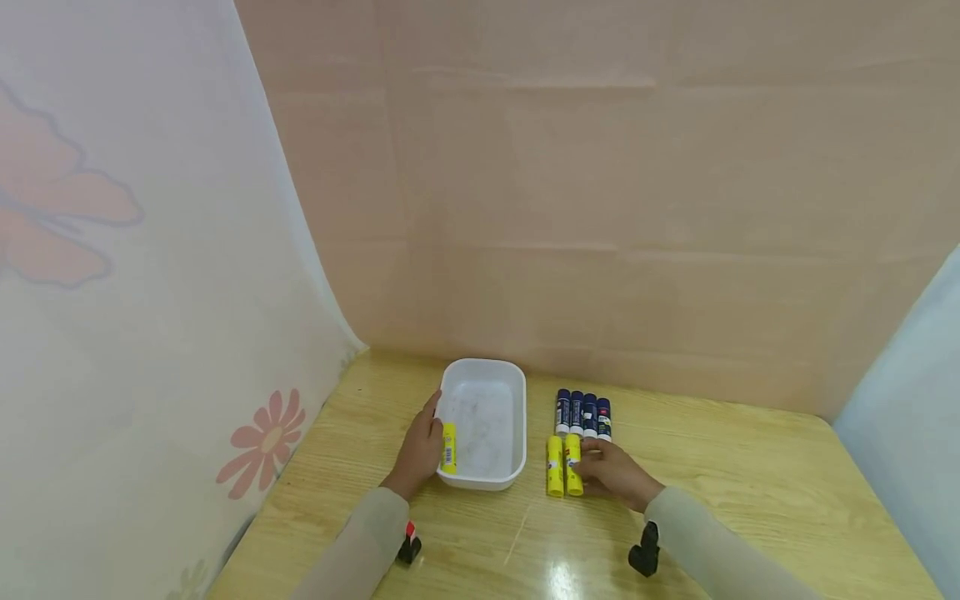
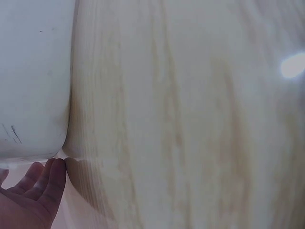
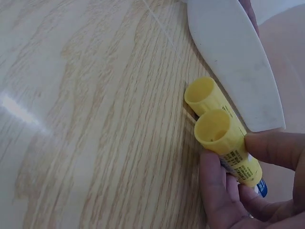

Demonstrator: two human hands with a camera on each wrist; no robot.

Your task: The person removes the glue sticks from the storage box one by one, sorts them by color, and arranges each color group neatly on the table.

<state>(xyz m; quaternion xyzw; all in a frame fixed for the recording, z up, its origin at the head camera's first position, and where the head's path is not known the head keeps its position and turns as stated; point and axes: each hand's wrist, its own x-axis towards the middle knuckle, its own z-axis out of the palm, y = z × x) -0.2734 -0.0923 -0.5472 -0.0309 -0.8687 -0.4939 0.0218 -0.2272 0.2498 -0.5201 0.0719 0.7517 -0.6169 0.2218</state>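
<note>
My right hand point(image 1: 611, 473) pinches a yellow glue stick point(image 1: 573, 464) between thumb and fingers. The right wrist view shows this glue stick point(image 3: 228, 148) with its hollow end toward the camera. A second yellow glue stick point(image 1: 555, 467) lies close beside it. Along the left side of a white plastic basin point(image 1: 519, 417), my left hand point(image 1: 417, 448) rests with fairly straight fingers. Its fingertips point(image 2: 58, 168) touch the basin's outer wall in the left wrist view. Inside the basin, another yellow glue stick point(image 1: 449, 450) lies against the left wall.
Several dark blue glue sticks point(image 1: 583, 412) with white ends lie in a row just behind the yellow pair. Everything sits on a wooden table point(image 1: 720, 475). A brown covering point(image 1: 600, 208) rises at the back, and a flower-patterned white cloth point(image 1: 187, 250) hangs at the left.
</note>
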